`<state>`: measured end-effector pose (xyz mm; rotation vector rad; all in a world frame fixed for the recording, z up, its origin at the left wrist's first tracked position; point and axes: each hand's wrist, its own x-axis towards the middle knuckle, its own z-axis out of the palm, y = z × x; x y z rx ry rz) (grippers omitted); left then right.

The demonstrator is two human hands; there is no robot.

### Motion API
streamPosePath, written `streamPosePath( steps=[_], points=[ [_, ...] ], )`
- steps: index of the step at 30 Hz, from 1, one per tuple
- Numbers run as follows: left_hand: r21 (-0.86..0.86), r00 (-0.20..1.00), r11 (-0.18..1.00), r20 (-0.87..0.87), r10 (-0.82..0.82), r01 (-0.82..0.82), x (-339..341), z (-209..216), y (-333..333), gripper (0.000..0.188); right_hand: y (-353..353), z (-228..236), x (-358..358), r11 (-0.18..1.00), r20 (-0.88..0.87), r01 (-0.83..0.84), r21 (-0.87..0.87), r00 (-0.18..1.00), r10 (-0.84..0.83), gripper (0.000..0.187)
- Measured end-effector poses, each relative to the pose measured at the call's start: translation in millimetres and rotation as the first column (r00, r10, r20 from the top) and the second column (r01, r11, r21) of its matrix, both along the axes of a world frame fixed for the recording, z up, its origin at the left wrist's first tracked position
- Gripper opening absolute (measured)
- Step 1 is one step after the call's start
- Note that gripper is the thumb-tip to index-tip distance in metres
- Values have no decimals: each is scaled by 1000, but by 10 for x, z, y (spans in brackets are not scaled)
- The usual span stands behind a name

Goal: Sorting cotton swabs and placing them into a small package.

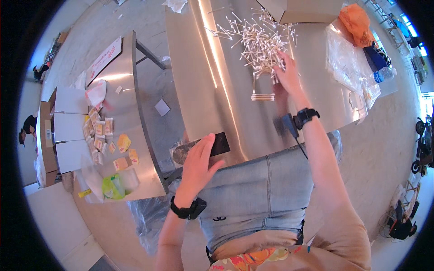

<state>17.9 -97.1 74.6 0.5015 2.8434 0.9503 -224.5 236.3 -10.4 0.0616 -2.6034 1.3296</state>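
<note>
A loose heap of cotton swabs (260, 43) lies on the metal table (194, 72). At the heap's near right edge is my right hand (289, 77), its fingertips apart and among the swabs; no swab is plainly gripped. Just below, several swabs lie side by side in a neat row (263, 97), with a single swab (254, 83) upright in the picture at its left end. My left hand (199, 158) lies flat with fingers stretched at the table's near edge, beside a black rectangular thing (220, 143) and a grey rounded object (181, 153) that it partly covers.
A cardboard box (312, 11) stands behind the swabs. To the right are clear plastic bags (346, 63), an orange bag (357, 25) and a water bottle (384, 74). The left table (144, 180) holds small packets (99, 128), white boxes (72, 126) and a green packet (113, 186).
</note>
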Motion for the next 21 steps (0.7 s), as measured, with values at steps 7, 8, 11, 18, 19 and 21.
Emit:
streamPosePath(
  steps=[7,8,11,18,19,21],
  points=[
    [92,998,995,-60,-19,25,-206,83,479,79,-629,147,1151,995,18,-89,47,996,88,59],
    [80,999,997,-41,12,-9,-232,80,554,79,-638,203,1288,995,27,-92,41,996,91,59],
    [42,998,997,-5,62,-62,-292,-12,688,79,-666,314,1568,987,57,-157,-26,986,158,60],
    [-45,988,996,-139,70,-77,-616,-345,798,69,-525,198,1696,993,-52,-120,13,991,120,55],
    [-58,989,995,-132,71,-79,-684,-383,794,69,-585,247,1715,983,-83,-122,140,987,134,55],
    [-23,966,997,-249,67,-75,-834,-425,813,53,-637,253,1736,959,-110,-118,258,982,150,55]
  ],
)
